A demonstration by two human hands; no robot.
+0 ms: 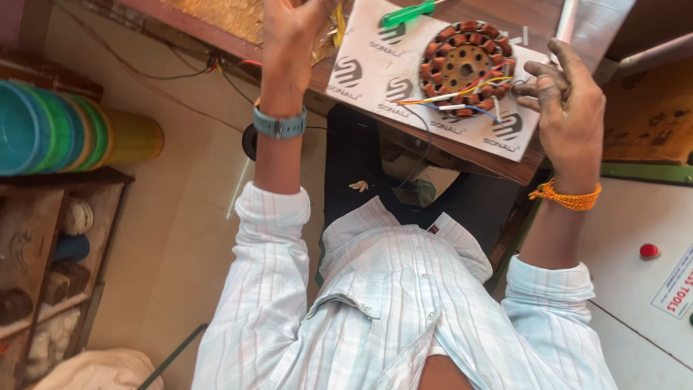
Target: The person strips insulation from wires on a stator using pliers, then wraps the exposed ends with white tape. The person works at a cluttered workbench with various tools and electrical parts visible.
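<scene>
one stator (465, 68) by right hand (567, 108)

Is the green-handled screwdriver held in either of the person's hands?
No: the green-handled screwdriver lies on the white sheet, apart from both the left hand and right hand.

A small repair workshop; a round copper-wound motor stator (466, 67) with coloured leads lies near the wooden workbench's (498, 157) front edge; a green-handled screwdriver (406, 13) lies behind it; a cluttered wooden shelf (43, 260) stands nearby.
</scene>
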